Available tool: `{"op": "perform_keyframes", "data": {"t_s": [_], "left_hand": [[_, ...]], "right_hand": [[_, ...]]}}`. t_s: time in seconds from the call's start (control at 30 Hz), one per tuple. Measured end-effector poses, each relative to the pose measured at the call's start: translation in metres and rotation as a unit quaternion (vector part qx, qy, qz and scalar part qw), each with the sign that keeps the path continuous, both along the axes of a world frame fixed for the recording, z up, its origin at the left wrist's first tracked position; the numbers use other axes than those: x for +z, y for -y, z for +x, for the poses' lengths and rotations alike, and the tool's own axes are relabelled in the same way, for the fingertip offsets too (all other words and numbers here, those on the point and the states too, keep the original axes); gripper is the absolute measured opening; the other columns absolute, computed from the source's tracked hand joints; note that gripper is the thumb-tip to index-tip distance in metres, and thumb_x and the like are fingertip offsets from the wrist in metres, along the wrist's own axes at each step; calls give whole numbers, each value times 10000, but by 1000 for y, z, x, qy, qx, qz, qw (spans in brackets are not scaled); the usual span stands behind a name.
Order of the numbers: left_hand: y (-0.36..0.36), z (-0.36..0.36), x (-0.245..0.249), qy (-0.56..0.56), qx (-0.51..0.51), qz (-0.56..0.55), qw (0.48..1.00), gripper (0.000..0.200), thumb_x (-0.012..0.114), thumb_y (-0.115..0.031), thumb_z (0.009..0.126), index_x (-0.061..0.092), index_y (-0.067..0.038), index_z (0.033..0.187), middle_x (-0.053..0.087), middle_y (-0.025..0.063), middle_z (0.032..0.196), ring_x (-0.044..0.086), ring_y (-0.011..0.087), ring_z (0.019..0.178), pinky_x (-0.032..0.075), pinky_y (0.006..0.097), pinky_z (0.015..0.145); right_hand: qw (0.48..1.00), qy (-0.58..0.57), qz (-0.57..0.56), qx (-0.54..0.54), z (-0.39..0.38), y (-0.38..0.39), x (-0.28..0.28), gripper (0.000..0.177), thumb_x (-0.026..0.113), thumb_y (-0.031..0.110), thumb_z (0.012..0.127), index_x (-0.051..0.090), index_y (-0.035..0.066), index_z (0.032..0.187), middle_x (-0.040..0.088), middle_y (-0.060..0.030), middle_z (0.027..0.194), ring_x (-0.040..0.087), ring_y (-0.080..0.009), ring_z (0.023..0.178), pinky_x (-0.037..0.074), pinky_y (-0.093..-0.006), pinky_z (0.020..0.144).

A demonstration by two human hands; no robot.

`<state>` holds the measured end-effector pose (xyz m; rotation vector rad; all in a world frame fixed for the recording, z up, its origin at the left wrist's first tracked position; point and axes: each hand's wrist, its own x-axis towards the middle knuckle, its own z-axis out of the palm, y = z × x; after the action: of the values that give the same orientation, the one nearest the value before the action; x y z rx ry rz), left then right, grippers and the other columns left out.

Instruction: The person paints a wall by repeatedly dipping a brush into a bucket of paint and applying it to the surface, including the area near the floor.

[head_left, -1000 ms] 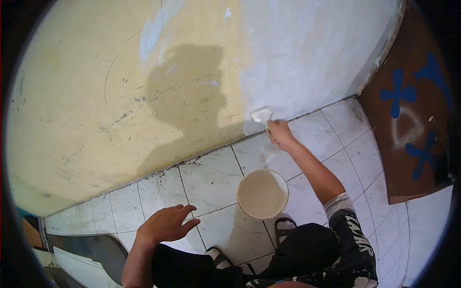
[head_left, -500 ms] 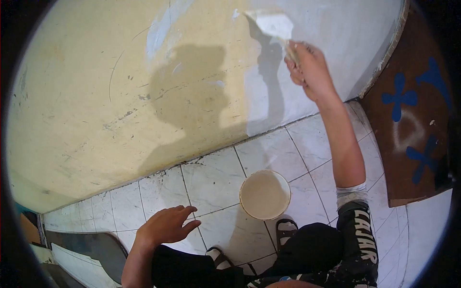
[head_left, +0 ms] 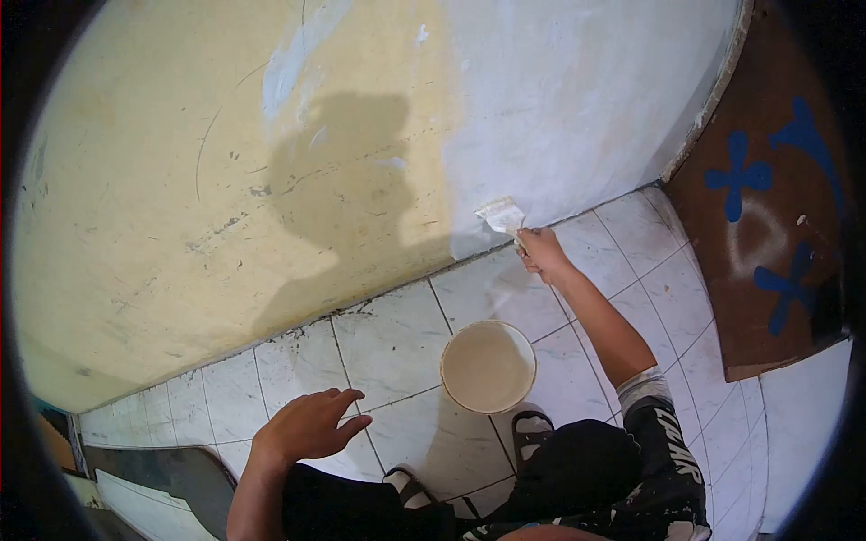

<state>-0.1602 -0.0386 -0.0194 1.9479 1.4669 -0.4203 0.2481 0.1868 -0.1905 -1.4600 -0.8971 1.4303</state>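
Note:
My right hand (head_left: 541, 253) is closed round the handle of a paintbrush (head_left: 502, 215), wide and coated in white. Its bristles are at the low part of the wall (head_left: 352, 225), just above the floor joint. The wall is white on the right and worn yellow on the left, with a few white smears. A round bucket (head_left: 488, 367) of pale paint stands on the floor in front of my feet. My left hand (head_left: 307, 424) hangs over the tiles near my left knee, fingers stretched out, holding nothing.
White tiles (head_left: 388, 352) cover the floor, with dark debris along the wall's foot. On the right stands a brown panel (head_left: 731, 261) with blue flower shapes. A dark flat piece (head_left: 171, 469) lies at the lower left. My sandalled feet are close to the bucket.
My right hand has brought the paintbrush down from high on the wall to just above the floor. My left hand and the bucket have stayed put; the view has shifted slightly.

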Motion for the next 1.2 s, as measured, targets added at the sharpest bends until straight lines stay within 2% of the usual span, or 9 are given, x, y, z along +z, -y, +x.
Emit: {"op": "perform_keyframes", "data": {"t_s": [0.07, 0.3, 0.5, 0.6, 0.73, 0.87, 0.97, 1.03, 1.2], "left_hand": [[1, 3, 5, -3, 0, -4, 1000, 554, 494, -505, 1042, 557, -80, 1391, 669, 208, 1244, 648, 401, 1128, 502, 467, 989], [-1, 4, 3, -10, 2, -20, 1000, 542, 493, -496, 1045, 558, -76, 1382, 666, 211, 1249, 646, 396, 1135, 504, 460, 986], [-6, 3, -2, 2, -8, -22, 1000, 530, 505, -481, 1043, 560, -71, 1374, 675, 207, 1233, 659, 397, 1108, 513, 464, 967], [-8, 0, -5, 3, -3, -24, 1000, 525, 512, -474, 1042, 561, -70, 1373, 681, 203, 1224, 662, 400, 1100, 515, 463, 961], [-9, 0, -4, 1, 5, -18, 1000, 523, 514, -474, 1040, 562, -72, 1372, 683, 199, 1224, 658, 396, 1112, 514, 460, 960], [-10, 2, -6, -1, 4, -24, 1000, 522, 511, -478, 1041, 567, -77, 1369, 680, 197, 1232, 655, 388, 1127, 511, 458, 969], [-10, 5, -4, -8, 1, -25, 1000, 522, 508, -482, 1043, 569, -79, 1370, 677, 196, 1241, 653, 388, 1131, 508, 457, 978], [-9, 6, -2, -10, 4, -22, 1000, 524, 506, -484, 1043, 569, -80, 1371, 675, 196, 1245, 653, 389, 1130, 508, 457, 983], [-4, 6, -1, 0, -3, -11, 1000, 537, 506, -491, 1043, 564, -78, 1381, 671, 203, 1247, 652, 390, 1132, 506, 460, 989]], "right_hand": [[998, 55, 28, 9, 4, -10, 27, 318, 577, 256, 993, 575, 0, 802, 513, -46, 634, 352, -90, 409, 233, -290, 362], [988, 29, 154, 13, -7, -10, 209, 309, 562, 247, 1018, 586, -22, 868, 539, -47, 683, 337, -68, 408, 218, -268, 357], [959, -17, 282, 23, -6, 11, 258, 247, 542, 238, 1039, 564, 8, 951, 518, -12, 683, 320, -48, 421, 217, -236, 370], [952, -51, 302, 0, -2, 1, 232, 232, 553, 251, 1036, 565, 34, 954, 524, -17, 692, 343, -52, 444, 236, -235, 384], [975, -48, 215, -29, 6, -34, 108, 237, 572, 284, 1034, 581, 69, 934, 547, -25, 701, 395, -66, 471, 254, -248, 393], [990, -67, 124, -21, 18, -12, 29, 264, 596, 289, 1015, 581, 60, 884, 541, -34, 675, 406, -85, 452, 257, -274, 380], [998, 14, 61, -5, 23, -6, -14, 277, 567, 275, 1032, 548, 59, 859, 509, -29, 648, 349, -78, 426, 221, -272, 363], [996, 92, -12, 15, 18, 3, -19, 284, 562, 262, 1023, 536, 45, 842, 514, -39, 645, 364, -87, 426, 226, -281, 365], [996, 79, 29, 37, -21, 1, 43, 302, 561, 254, 1013, 553, 38, 802, 519, -40, 638, 385, -91, 438, 240, -285, 383]]}}
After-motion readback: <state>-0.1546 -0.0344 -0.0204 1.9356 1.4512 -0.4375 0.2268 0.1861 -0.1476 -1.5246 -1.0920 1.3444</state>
